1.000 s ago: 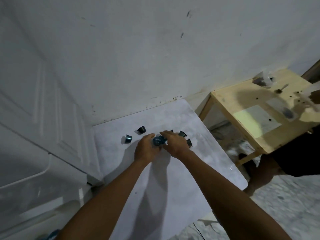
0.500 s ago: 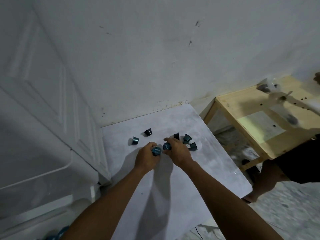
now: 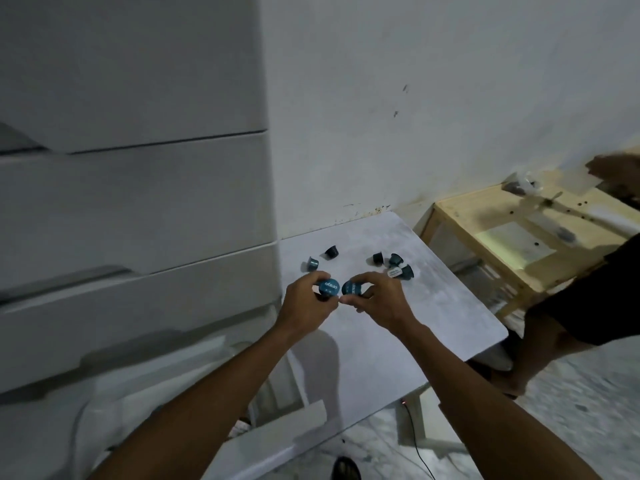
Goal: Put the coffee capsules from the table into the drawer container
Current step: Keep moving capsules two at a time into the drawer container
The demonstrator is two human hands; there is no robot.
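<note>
The left hand [image 3: 308,301] is clenched around a coffee capsule [image 3: 329,286], which is pinched between thumb and fingers just above the white table [image 3: 415,327]. Its round teal foil lid, printed with white lettering too blurred to read, is turned towards the camera, and a dark cup body is seen beneath it. The right hand [image 3: 379,301] is curled around a second capsule [image 3: 351,289] of the same kind, and the two lids are held almost touching.

Further back on the table, a pair of loose capsules [image 3: 312,264] is seen behind the left hand, and a cluster of three capsules [image 3: 394,260] behind the right, some tipped on their sides.

To the left, a white drawer unit [image 3: 138,202] is stood against the table edge. Only its stacked fronts are shown, so any contents are hidden.
</note>
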